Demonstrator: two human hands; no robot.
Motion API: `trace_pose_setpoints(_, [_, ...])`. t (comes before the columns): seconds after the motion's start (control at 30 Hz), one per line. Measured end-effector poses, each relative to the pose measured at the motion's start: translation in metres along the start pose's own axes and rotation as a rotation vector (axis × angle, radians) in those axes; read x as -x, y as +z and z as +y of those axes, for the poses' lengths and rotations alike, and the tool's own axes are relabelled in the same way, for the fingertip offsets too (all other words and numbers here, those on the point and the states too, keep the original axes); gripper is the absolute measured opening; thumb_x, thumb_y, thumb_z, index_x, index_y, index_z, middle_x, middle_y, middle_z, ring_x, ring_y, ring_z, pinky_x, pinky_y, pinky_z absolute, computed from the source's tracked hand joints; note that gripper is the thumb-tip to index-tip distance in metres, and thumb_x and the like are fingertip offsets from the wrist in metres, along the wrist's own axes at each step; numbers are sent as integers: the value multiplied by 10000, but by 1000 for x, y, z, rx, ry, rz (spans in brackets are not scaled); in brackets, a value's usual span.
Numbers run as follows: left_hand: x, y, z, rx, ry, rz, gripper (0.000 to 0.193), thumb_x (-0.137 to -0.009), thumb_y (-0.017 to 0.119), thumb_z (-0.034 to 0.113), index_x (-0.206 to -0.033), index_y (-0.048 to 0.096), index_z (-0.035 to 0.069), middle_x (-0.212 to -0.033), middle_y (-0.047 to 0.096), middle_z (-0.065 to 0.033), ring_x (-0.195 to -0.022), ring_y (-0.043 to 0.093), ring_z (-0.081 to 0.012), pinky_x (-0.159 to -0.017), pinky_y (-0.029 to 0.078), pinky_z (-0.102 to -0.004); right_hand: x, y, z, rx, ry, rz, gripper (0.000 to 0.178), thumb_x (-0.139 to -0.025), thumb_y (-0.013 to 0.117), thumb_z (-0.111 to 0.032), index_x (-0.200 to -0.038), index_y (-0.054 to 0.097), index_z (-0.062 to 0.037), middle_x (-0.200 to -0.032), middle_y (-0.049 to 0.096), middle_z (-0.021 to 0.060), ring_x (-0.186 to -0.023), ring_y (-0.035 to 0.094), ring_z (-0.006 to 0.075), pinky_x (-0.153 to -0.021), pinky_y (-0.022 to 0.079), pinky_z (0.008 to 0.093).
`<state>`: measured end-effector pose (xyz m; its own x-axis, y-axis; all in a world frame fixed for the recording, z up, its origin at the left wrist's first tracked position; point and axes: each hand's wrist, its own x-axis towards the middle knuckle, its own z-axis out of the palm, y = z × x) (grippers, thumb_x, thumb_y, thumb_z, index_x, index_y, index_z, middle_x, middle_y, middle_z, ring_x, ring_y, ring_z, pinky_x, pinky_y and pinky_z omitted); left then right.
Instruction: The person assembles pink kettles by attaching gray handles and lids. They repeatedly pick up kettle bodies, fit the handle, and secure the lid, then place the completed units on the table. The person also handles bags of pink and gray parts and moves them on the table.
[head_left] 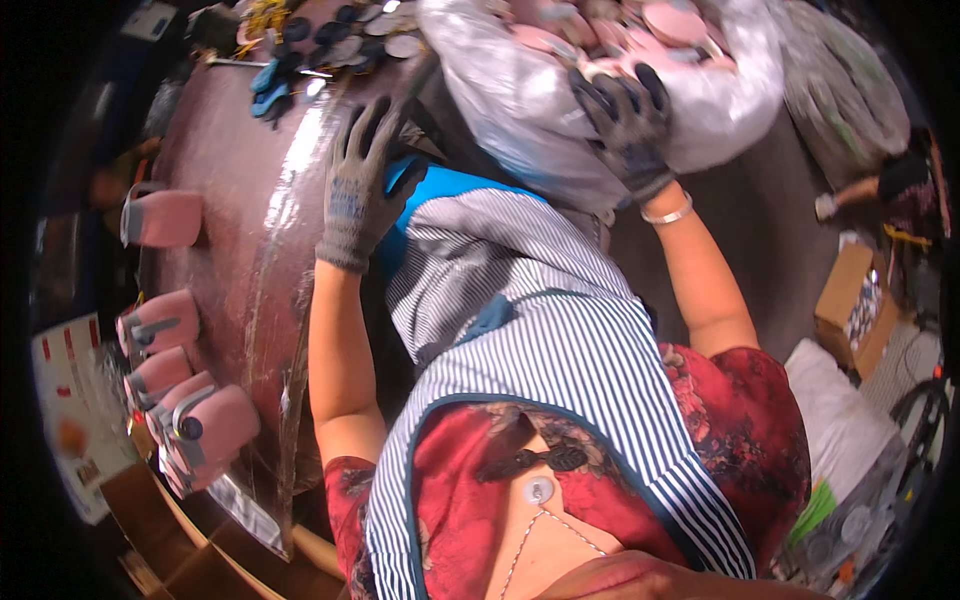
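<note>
My left hand, in a grey knitted glove with dark fingertips, is at the table's near edge, its fingers stretched out and nothing visible in them. My right hand wears a matching glove. Its fingers are spread over the near rim of a large white plastic bag, touching it or just above; I cannot tell which. Inside the bag lie several pink round lid-like parts. Beyond my left hand, dark and pale discs are piled on the table, beside a blue tool handle.
The reddish-brown table stretches along my left. Several pink containers with grey handles line its far-left side. Cardboard boxes stand below them. On the right are another plastic bag, an open carton of small parts and another person's arm.
</note>
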<state>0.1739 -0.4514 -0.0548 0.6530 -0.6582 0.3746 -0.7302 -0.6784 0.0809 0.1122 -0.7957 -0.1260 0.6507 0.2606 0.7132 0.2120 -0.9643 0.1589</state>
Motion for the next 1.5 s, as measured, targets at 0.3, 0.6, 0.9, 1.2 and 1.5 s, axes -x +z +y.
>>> trace_pose_setpoints(0.3, [-77, 41, -15, 19, 172, 69, 830, -783, 808, 316, -1509, 415, 240, -1541, 413, -124, -1391, 401, -387, -1149, 346, -490, 0, 19, 19, 24, -158, 58, 701, -769, 691, -332, -1443, 527, -238, -1228, 594, 5, -1153, 559, 198, -1148, 370, 487])
trace_pose_setpoints(0.6, [-14, 83, -89, 259, -173, 58, 739, -877, 725, 286, -1508, 396, 88, -1493, 419, -216, -1394, 374, -398, -1166, 305, -479, 1, 9, 39, -201, -125, 60, 674, -697, 740, -357, -1342, 606, -216, -1255, 627, 28, -1140, 598, 249, -1127, 393, 513])
trace_pose_setpoints(0.9, [21, 104, -98, -103, -221, -46, 663, -880, 663, 438, -1493, 449, 304, -1539, 417, -117, -1431, 331, -405, -1187, 220, -534, 9, -2, 53, -167, -192, 16, 529, -739, 708, -252, -1254, 626, -158, -1255, 643, 59, -1145, 611, 270, -1077, 428, 534])
trace_pose_setpoints(1.2, [28, 91, -90, -189, -268, -226, 761, -877, 672, 261, -1550, 317, 299, -1610, 290, -124, -1462, 272, -427, -1208, 185, -562, 12, -19, 86, -88, -246, -8, 540, -729, 707, -209, -1256, 598, -161, -1263, 622, 50, -1135, 607, 260, -1070, 439, 530])
trace_pose_setpoints(1.5, [36, 75, -88, -169, -290, -189, 784, -865, 693, 265, -1553, 320, 307, -1592, 320, -111, -1443, 303, -412, -1199, 209, -555, 2, -47, 90, -46, -252, -73, 475, -835, 643, -235, -1290, 583, -110, -1210, 614, 83, -1084, 602, 272, -1047, 441, 534])
